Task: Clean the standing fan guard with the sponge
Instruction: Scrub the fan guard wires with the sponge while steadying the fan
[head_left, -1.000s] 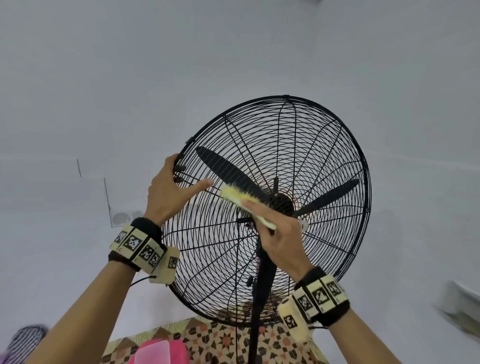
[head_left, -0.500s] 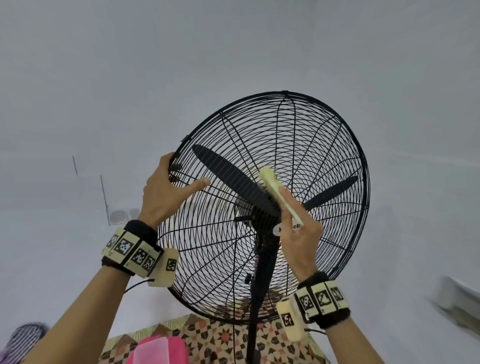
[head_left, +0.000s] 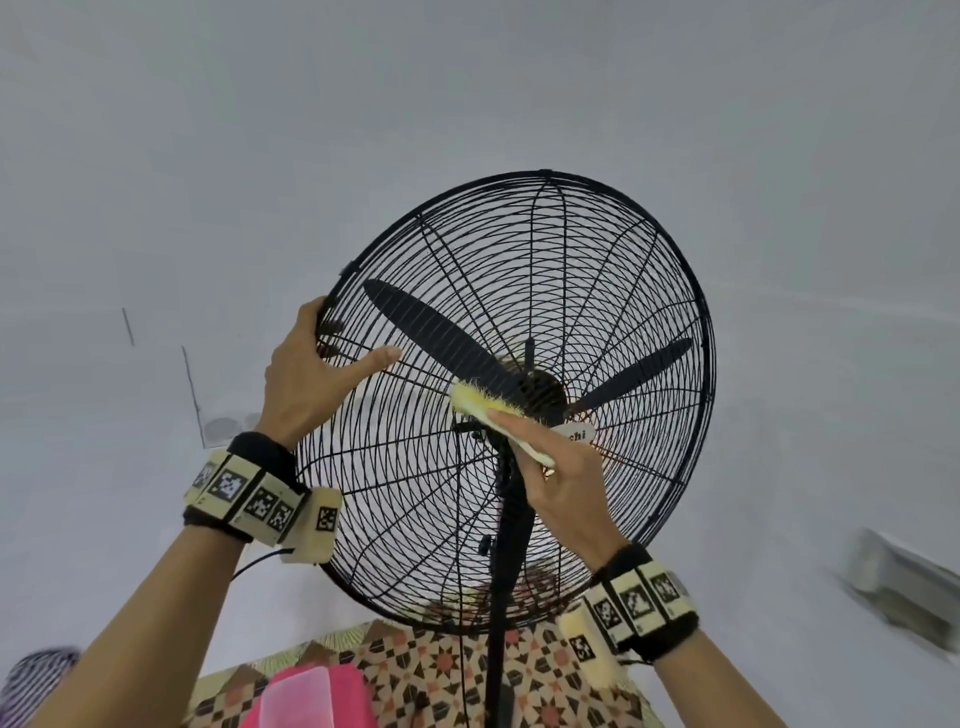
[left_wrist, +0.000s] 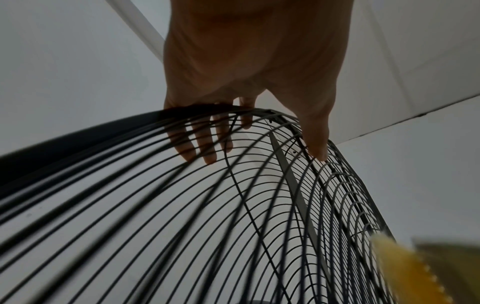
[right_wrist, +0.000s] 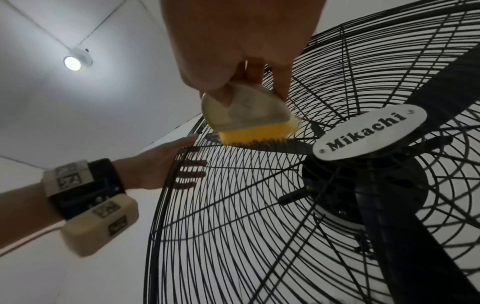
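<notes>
Guard (head_left: 597, 291), a round black wire cage, is gripped at its rim by the left hand (head_left: 306, 379); the right hand (head_left: 566, 483) clamps a bristly yellow sponge (head_left: 485, 402) against wires beside the hub.

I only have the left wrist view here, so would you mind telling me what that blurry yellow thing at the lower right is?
Observer: It is the sponge, yellow underneath with a pale top, and the right hand grips it.
Operator: Thank you. Is it touching the fan guard?
Observer: Yes, its yellow face presses on the wires of the fan guard, just to the left of the hub.
Operator: Is there any marking at the hub?
Observer: A white oval badge reads Mikachi.
Operator: And what does my left hand look like from outside?
Observer: The left hand holds the guard's left rim, thumb on the front wires, fingers curled behind.
</notes>
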